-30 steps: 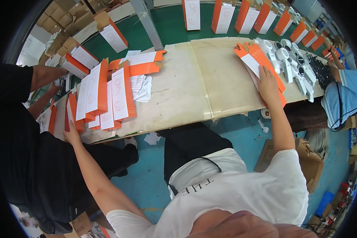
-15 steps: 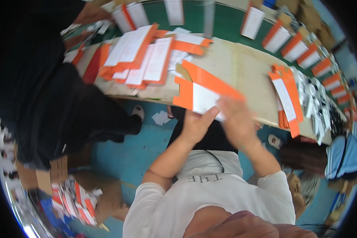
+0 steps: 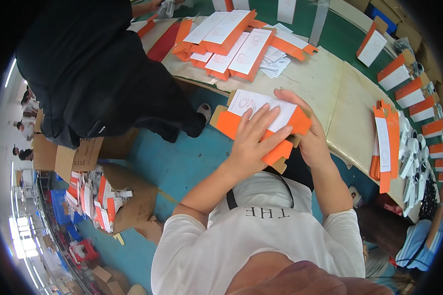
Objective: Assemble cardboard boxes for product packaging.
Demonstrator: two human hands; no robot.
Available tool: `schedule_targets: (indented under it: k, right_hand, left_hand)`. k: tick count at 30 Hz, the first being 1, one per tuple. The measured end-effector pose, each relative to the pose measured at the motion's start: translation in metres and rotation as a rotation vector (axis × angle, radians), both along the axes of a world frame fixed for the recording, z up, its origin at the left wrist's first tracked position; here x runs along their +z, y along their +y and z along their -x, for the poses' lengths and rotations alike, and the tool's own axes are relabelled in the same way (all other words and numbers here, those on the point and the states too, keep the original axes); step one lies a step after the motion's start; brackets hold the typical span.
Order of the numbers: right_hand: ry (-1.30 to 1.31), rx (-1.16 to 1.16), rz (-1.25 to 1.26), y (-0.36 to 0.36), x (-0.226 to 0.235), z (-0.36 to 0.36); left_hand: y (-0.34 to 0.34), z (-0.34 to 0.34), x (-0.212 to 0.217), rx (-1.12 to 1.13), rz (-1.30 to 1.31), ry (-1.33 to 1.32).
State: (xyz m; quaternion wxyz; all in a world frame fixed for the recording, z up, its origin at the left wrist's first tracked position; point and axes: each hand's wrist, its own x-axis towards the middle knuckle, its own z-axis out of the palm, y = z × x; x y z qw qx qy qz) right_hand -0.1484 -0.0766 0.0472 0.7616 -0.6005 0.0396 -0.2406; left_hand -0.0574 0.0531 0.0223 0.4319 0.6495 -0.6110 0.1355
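Between my two hands is an orange and white paper box point(image 3: 241, 101), raised to a three-dimensional shape above the table's near edge, its end flaps sticking out. My left hand point(image 3: 256, 137) lies across it, fingers on the white panel and thumb toward the orange end. My right hand point(image 3: 307, 128) grips the right end, its fingers partly hidden behind the box. To the right on the table lie flat orange and white cartons point(image 3: 383, 142). Beside them is a heap of white devices point(image 3: 412, 157). A pile of formed boxes point(image 3: 231, 46) sits at the far left of the table.
White leaflets point(image 3: 275, 64) lie by the pile. Boxes stand in a row point(image 3: 408, 93) on the green belt point(image 3: 347, 37). A co-worker in black point(image 3: 98, 73) stands at left. A cardboard carton point(image 3: 138, 196) of orange and white boxes is on the blue floor point(image 3: 182, 157).
The flat-looking carton has been opened into a box shape. My left hand has come over its top, and my right hand has shifted to its right end. The view has swung left.
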Motion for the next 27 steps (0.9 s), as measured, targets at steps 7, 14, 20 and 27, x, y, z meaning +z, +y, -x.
schedule_targets:
  k: [7,14,20,27]
  right_hand:
    - [-0.141,0.054,-0.119,0.019,0.000,-0.002]
    - [-0.175,-0.101,0.028,0.040,-0.003,-0.011]
    - [-0.129,-0.222,0.117,0.047,-0.011,-0.017]
    - [-0.312,0.104,-0.196,0.029,-0.010,-0.022]
  left_hand:
    - [-0.003,-0.004,-0.008,-0.329,0.261,0.803]
    - [0.000,-0.005,0.011,-0.280,0.158,1.152]
    - [-0.008,0.009,0.013,-0.062,0.444,1.139]
    - [-0.006,-0.010,-0.014,-0.089,0.474,0.356]
